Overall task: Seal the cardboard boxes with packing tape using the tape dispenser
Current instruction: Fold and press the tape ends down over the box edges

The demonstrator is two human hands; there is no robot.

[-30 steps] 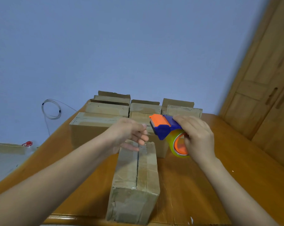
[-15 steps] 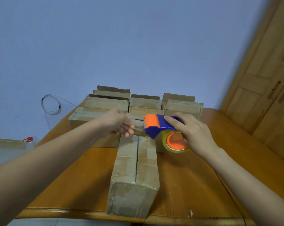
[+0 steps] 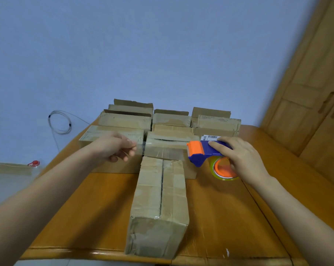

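Observation:
A long closed cardboard box (image 3: 159, 204) lies lengthwise on the wooden table (image 3: 97, 208), its top seam running toward me. My right hand (image 3: 242, 160) grips a blue and orange tape dispenser (image 3: 202, 153) with a clear tape roll, held right of the box's far end. My left hand (image 3: 118, 148) pinches the free end of a clear tape strip (image 3: 162, 150), which stretches across from the dispenser above the far end of the box.
Several more cardboard boxes (image 3: 171, 121) are stacked at the back of the table, some with flaps up. A coiled cable (image 3: 60, 121) hangs on the blue wall at left. Wooden cabinet doors (image 3: 315, 93) stand at right.
The hands have drawn apart: the dispenser moved right and the left hand moved left, pulling out a longer strip of tape between them.

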